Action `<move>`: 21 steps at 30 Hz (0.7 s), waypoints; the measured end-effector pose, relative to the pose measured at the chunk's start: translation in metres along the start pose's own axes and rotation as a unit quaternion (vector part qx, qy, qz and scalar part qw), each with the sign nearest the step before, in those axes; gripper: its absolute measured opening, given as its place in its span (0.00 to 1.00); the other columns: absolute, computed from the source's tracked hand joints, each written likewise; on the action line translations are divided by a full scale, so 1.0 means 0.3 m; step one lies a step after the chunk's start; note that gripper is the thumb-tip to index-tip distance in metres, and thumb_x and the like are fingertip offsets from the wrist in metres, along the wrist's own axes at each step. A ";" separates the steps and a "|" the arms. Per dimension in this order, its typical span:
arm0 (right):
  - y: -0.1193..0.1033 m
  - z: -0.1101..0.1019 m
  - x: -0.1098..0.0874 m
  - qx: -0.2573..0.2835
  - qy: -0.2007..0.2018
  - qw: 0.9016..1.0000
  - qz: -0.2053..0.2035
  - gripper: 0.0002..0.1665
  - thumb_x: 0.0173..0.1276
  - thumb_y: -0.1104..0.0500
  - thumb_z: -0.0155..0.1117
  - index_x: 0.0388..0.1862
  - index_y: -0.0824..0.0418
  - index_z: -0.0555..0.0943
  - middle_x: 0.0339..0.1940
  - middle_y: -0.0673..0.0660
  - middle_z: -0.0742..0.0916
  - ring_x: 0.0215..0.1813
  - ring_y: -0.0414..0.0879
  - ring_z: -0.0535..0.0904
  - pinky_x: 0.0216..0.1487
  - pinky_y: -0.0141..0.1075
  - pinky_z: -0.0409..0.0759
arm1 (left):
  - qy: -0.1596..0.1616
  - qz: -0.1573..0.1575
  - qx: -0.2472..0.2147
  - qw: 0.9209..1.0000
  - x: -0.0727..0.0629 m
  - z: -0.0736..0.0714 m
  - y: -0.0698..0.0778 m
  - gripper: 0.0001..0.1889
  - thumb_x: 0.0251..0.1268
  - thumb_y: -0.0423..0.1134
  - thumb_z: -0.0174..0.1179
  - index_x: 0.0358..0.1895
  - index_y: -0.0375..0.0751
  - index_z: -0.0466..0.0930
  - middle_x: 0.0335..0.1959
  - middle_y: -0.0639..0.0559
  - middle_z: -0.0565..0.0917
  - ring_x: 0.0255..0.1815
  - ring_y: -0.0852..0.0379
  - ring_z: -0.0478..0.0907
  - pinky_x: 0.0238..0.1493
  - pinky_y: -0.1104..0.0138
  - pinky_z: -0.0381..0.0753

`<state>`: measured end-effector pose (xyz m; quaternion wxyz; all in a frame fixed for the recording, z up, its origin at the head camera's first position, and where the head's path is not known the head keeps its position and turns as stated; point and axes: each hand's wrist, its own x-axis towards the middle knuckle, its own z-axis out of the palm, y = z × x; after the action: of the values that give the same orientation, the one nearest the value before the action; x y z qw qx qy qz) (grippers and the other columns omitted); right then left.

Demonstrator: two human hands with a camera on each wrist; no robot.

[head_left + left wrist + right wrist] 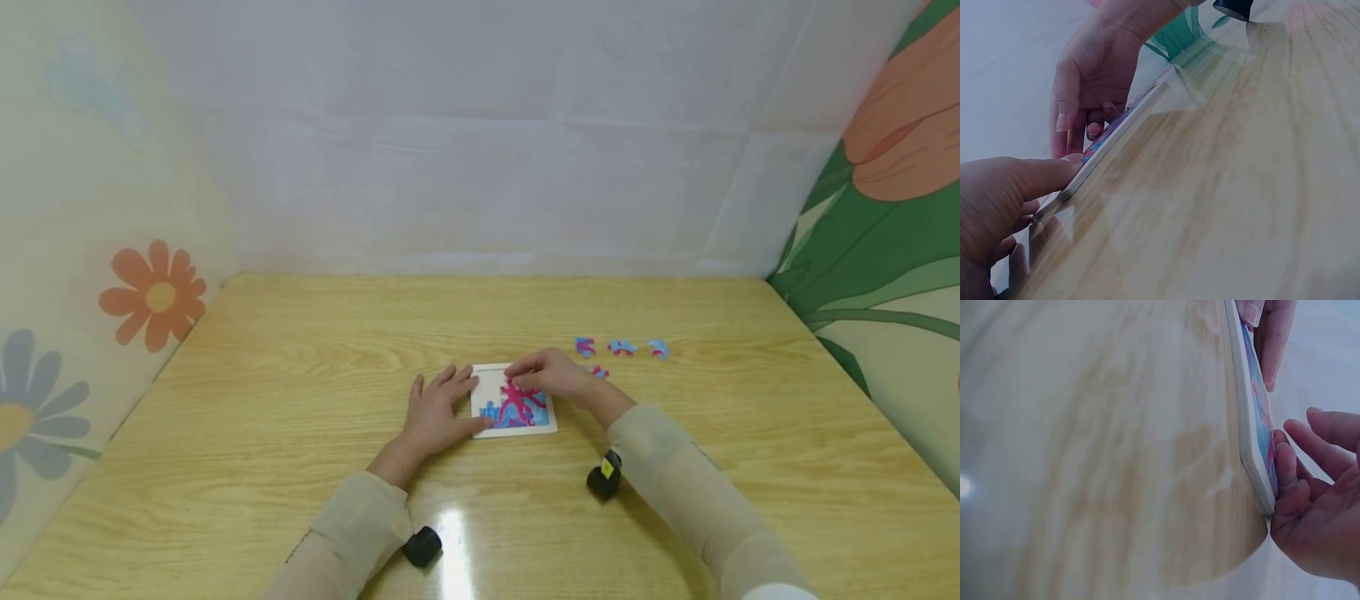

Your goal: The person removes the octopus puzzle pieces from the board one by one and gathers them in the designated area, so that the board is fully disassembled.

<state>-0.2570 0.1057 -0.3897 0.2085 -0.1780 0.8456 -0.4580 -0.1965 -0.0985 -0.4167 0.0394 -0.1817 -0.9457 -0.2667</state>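
In the head view, a square white-framed jigsaw puzzle board (513, 433) shows part of a pink octopus on blue; its upper left is bare white. My left hand (438, 414) lies at the board's left side, fingers spread, with the thumb (1050, 177) on the lower left edge. My right hand (552, 375) reaches over the upper right part, fingertips pointing down at the octopus's head. From the right wrist view, two of its fingers stand apart with nothing visible between them, and the lower fingers (1287, 465) bend close to the board's edge. Its palm covers the upper right corner.
Three loose puzzle pieces lie in a row beyond the right hand: a pink-blue one (584, 347), a middle one (622, 347) and a right one (658, 348). Another piece (599, 372) sits beside the right wrist. White cloth (480, 192) hangs behind the wooden table (300, 375).
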 end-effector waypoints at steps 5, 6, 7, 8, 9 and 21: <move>-0.012 0.005 0.004 -0.006 -0.005 1.000 -0.001 0.14 0.59 0.64 0.56 0.44 0.64 0.79 0.43 0.56 0.80 0.43 0.45 0.73 0.46 0.37 0.69 | -0.003 -0.003 -0.001 1.000 0.002 0.001 -0.003 0.35 0.45 0.56 0.60 0.56 0.39 0.69 0.61 0.48 0.63 0.63 0.47 0.51 0.56 0.45 0.35; -0.014 0.007 0.005 -0.007 -0.006 1.000 0.001 0.14 0.59 0.65 0.55 0.44 0.64 0.79 0.43 0.56 0.80 0.43 0.45 0.73 0.46 0.36 0.69 | -0.004 -0.004 -0.001 1.000 0.002 0.001 -0.004 0.35 0.45 0.56 0.60 0.57 0.39 0.68 0.61 0.48 0.63 0.63 0.47 0.51 0.57 0.45 0.35; -0.017 0.008 0.006 -0.007 -0.006 1.000 0.003 0.14 0.59 0.65 0.55 0.44 0.65 0.79 0.42 0.56 0.80 0.43 0.45 0.73 0.46 0.36 0.69 | -0.004 -0.004 -0.001 1.000 0.002 0.001 -0.005 0.35 0.45 0.56 0.60 0.57 0.39 0.68 0.61 0.48 0.63 0.63 0.47 0.51 0.57 0.45 0.35; -0.019 0.010 0.008 -0.006 -0.007 1.000 0.007 0.14 0.59 0.65 0.55 0.44 0.65 0.78 0.42 0.56 0.80 0.43 0.45 0.73 0.46 0.36 0.69 | -0.004 -0.004 -0.002 1.000 0.002 0.001 -0.005 0.35 0.45 0.56 0.60 0.57 0.39 0.68 0.61 0.48 0.63 0.63 0.47 0.51 0.57 0.45 0.35; -0.020 0.011 0.010 -0.006 -0.007 1.000 0.011 0.14 0.59 0.66 0.55 0.44 0.65 0.78 0.42 0.56 0.80 0.43 0.45 0.73 0.46 0.36 0.70 | -0.004 -0.004 -0.002 1.000 0.001 0.000 -0.005 0.35 0.45 0.56 0.60 0.57 0.39 0.68 0.61 0.48 0.63 0.63 0.47 0.51 0.56 0.45 0.35; -0.041 0.024 0.027 -0.046 0.008 0.998 0.036 0.12 0.58 0.67 0.55 0.40 0.65 0.80 0.33 0.54 0.81 0.34 0.42 0.73 0.38 0.32 0.72 | -0.007 -0.005 -0.004 1.000 0.000 -0.004 0.000 0.35 0.46 0.56 0.60 0.57 0.39 0.68 0.61 0.49 0.62 0.63 0.47 0.51 0.57 0.45 0.34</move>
<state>-0.2588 0.0901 -0.3844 0.2097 -0.1527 0.8733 -0.4124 -0.1965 -0.0992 -0.4156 0.0306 -0.1789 -0.9459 -0.2690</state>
